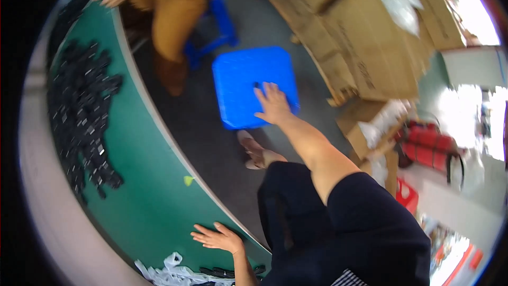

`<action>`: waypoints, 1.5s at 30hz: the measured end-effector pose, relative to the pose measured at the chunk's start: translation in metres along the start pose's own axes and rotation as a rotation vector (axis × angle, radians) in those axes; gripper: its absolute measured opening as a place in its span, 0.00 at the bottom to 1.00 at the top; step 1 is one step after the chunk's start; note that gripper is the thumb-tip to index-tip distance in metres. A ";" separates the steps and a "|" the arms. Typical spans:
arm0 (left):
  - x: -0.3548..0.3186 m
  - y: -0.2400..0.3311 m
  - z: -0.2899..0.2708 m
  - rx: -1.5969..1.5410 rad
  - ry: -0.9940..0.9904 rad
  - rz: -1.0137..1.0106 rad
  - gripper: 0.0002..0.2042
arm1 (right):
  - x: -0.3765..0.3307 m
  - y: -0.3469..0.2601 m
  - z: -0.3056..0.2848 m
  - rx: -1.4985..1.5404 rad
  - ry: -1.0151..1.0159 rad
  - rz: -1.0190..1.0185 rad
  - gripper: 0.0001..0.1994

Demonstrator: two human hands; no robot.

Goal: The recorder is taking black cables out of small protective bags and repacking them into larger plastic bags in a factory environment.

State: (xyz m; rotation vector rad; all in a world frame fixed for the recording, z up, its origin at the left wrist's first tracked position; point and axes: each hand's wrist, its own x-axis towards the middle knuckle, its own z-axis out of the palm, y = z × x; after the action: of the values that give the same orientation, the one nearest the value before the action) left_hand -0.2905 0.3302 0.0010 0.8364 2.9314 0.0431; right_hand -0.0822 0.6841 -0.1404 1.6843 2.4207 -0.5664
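Note:
My right hand (pixel 273 103) reaches down and out, its fingers spread flat on the top of a blue plastic stool (pixel 241 82) standing on the grey floor. My left hand (pixel 218 237) rests open, palm down, on the green table (pixel 148 190) near its edge. A big heap of small black parts (pixel 82 111) lies further along the table, apart from both hands. My foot in a light shoe (pixel 255 153) shows below the stool.
Another person in mustard trousers (pixel 174 16) sits on a second blue stool (pixel 219 18) at the far end, hands on the table. Stacked cardboard boxes (pixel 365 37) stand to the right. White plastic bags (pixel 169 271) lie by my left hand. A red object (pixel 431 145) sits at right.

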 end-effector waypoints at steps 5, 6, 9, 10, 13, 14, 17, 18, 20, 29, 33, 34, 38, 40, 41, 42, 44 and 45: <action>-0.002 -0.004 0.006 -0.035 -0.036 -0.001 0.34 | 0.005 -0.012 0.015 0.026 -0.026 0.117 0.40; -0.001 -0.003 0.004 -0.046 -0.036 -0.012 0.34 | -0.003 -0.015 0.024 0.170 0.159 0.036 0.27; 0.000 0.005 -0.007 -0.095 -0.024 -0.058 0.35 | -0.039 -0.029 0.048 0.317 0.040 0.075 0.07; -0.001 0.006 -0.011 -0.085 -0.044 -0.047 0.34 | -0.043 -0.033 0.049 0.313 0.152 -0.004 0.09; -0.003 -0.004 -0.018 -0.117 -0.028 -0.077 0.34 | -0.004 -0.042 0.047 0.077 0.456 -0.083 0.16; -0.003 -0.005 -0.014 -0.124 -0.068 0.012 0.34 | 0.009 -0.040 0.042 0.120 0.378 0.050 0.20; 0.003 0.001 -0.004 -0.164 -0.097 0.130 0.32 | 0.051 -0.026 0.019 0.133 0.241 0.267 0.28; 0.004 -0.001 -0.006 -0.170 -0.096 0.140 0.32 | 0.055 -0.032 0.013 0.114 0.142 0.271 0.30; -0.001 -0.015 -0.016 -0.165 -0.111 0.152 0.32 | 0.039 -0.048 0.012 0.081 0.009 0.297 0.32; -0.006 -0.021 -0.011 -0.194 -0.177 0.373 0.30 | 0.060 -0.052 -0.003 0.135 -0.173 0.277 0.48; 0.000 -0.009 -0.007 -0.271 -0.179 0.376 0.31 | 0.011 -0.033 -0.015 0.095 -0.173 0.285 0.49; -0.002 -0.012 -0.008 -0.288 -0.165 0.381 0.31 | -0.007 -0.030 -0.014 0.112 -0.175 0.267 0.49; 0.002 -0.007 -0.013 -0.312 -0.155 0.373 0.32 | -0.079 -0.005 0.015 0.227 -0.102 0.089 0.53; 0.002 -0.003 -0.013 -0.294 -0.094 0.380 0.32 | -0.116 0.003 0.023 0.178 -0.189 0.098 0.56; 0.003 -0.002 -0.015 -0.277 -0.077 0.389 0.32 | -0.134 0.012 0.030 0.144 -0.208 0.101 0.56; -0.002 -0.011 -0.015 -0.270 -0.040 0.353 0.32 | -0.151 0.000 0.031 0.122 -0.339 0.135 0.57; -0.006 -0.030 -0.016 -0.276 -0.023 0.341 0.31 | -0.187 -0.005 0.050 0.043 -0.464 0.049 0.56; -0.011 -0.044 -0.018 -0.260 0.000 0.264 0.31 | -0.211 -0.023 0.052 -0.043 -0.573 0.020 0.56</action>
State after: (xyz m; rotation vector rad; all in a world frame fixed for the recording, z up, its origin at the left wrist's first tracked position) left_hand -0.3065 0.2870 0.0173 1.1653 2.7116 0.4308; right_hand -0.0321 0.4725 -0.1147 1.2960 1.9841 -0.8488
